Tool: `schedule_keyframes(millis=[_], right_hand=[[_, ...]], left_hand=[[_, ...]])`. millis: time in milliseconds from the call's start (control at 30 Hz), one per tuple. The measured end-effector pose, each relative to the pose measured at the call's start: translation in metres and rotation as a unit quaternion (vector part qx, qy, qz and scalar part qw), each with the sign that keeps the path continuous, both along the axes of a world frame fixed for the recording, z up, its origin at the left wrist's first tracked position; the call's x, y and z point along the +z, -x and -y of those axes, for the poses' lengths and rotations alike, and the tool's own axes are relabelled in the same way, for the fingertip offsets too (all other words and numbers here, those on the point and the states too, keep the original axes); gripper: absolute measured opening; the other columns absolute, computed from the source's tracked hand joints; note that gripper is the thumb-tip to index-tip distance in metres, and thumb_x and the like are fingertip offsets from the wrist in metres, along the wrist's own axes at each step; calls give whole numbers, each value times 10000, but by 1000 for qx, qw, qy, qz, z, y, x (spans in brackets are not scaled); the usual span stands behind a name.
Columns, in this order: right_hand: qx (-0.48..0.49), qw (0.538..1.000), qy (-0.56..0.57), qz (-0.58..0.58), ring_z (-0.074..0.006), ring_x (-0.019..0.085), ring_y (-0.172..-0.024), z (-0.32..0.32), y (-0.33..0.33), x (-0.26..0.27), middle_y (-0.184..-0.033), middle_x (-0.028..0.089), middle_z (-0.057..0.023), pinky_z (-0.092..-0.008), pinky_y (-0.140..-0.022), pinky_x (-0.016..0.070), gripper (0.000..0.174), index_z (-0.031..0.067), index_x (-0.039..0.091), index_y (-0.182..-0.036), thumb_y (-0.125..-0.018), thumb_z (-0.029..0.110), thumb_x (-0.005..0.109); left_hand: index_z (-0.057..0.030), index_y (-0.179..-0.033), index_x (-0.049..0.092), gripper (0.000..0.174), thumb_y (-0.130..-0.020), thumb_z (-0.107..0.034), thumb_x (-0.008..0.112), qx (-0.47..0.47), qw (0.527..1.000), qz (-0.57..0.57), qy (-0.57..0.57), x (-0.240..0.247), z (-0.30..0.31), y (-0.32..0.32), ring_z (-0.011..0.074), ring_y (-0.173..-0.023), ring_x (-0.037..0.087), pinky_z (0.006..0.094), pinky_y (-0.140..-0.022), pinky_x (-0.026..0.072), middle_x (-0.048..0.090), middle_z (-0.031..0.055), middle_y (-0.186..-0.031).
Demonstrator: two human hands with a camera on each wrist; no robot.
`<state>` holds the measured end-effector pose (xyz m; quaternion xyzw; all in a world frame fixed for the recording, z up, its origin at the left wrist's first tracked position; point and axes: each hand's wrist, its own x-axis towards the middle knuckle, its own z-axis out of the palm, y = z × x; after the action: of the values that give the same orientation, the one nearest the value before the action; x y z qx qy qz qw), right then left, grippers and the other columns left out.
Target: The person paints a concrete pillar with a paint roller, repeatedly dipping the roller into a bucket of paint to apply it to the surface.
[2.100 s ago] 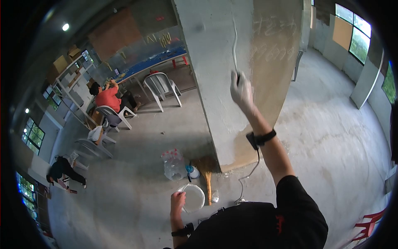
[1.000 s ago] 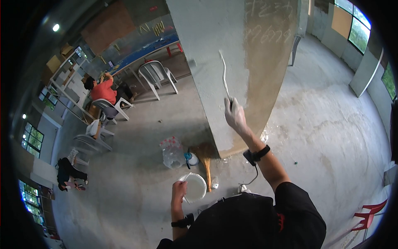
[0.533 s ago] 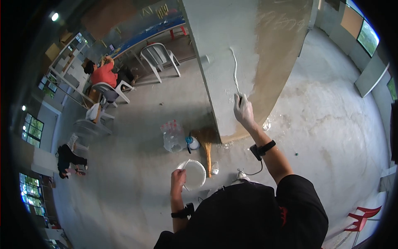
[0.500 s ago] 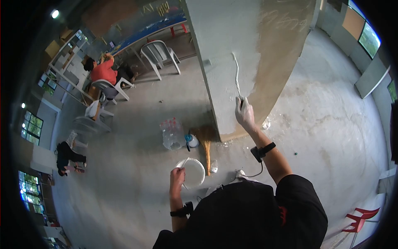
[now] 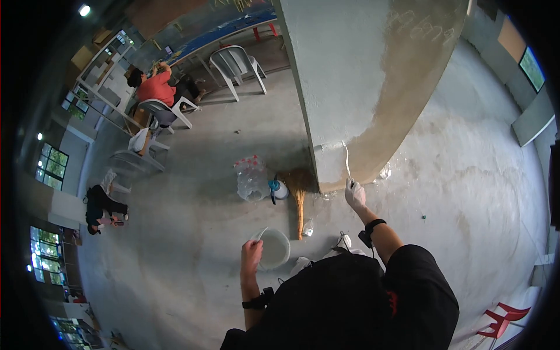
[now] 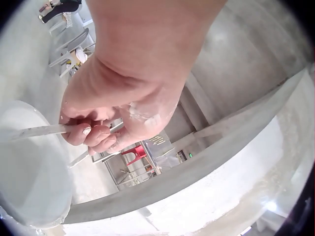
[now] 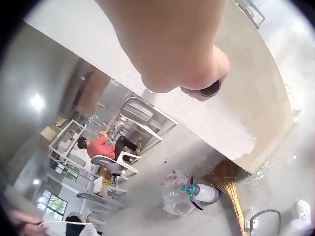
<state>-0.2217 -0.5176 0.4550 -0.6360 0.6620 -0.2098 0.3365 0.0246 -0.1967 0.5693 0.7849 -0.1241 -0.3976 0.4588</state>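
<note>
My right hand grips the dark handle of a paint roller low in front of a concrete column. The white roller head lies across the column's pale coated face, near its base. In the right wrist view, the handle's round dark end sticks out of my right hand; the roller head is hidden. My left hand holds the carrying handle of a white bucket containing pale liquid. Seen from the left wrist, the fingers of my left hand curl round the strip-like handle beside the bucket.
By the column's base are a broom, a spray bottle, a clear plastic bag and a small bottle. A seated person in red is beyond, near a grey chair. Another person bends at far left.
My right hand and the roller have moved down the column, bringing the roller head close to its base. My left hand still holds the bucket's handle. The head view has shifted.
</note>
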Motion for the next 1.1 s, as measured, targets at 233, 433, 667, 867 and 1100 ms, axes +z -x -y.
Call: schedule_keyframes(millis=[233,433,667,867,1100], right_hand=[[-17,998,43,53,-467,576,-832,-4,2,88,-825,594,-305,-530,-694,422,504,-29,554,-826,-925,455,454],[8,980,121,156,-419,543,-649,26,-3,180,-676,536,-263,-465,-612,409,497,-40,518,-800,-925,439,485],[-19,949,152,276,-227,447,-601,64,16,242,-633,472,-161,-394,-587,399,478,-38,529,-824,-942,421,469],[14,965,169,198,-328,512,-604,63,26,180,-642,493,-230,-414,-590,409,449,-38,531,-838,-947,391,456],[10,991,79,108,-458,577,-736,30,44,73,-752,558,-296,-495,-630,424,389,-15,550,-844,-943,351,461]], left_hand=[[5,-835,594,213,-874,-204,592,-22,1000,21,-1,-2,3,-6,70,-516,458,230,-459,374,538,8,-651],[13,-830,591,224,-874,-206,588,-21,999,27,-4,1,19,-10,82,-507,456,246,-460,367,539,18,-643],[3,-827,569,151,-868,-139,595,-40,998,48,-7,-2,31,-13,62,-478,402,217,-423,310,484,-3,-625],[17,-872,592,170,-864,-153,601,-36,999,21,-3,0,35,-12,67,-486,417,223,-428,328,495,-1,-627],[8,-854,599,240,-865,-232,604,-61,997,51,-6,-2,26,-11,82,-547,489,239,-476,394,560,21,-671]])
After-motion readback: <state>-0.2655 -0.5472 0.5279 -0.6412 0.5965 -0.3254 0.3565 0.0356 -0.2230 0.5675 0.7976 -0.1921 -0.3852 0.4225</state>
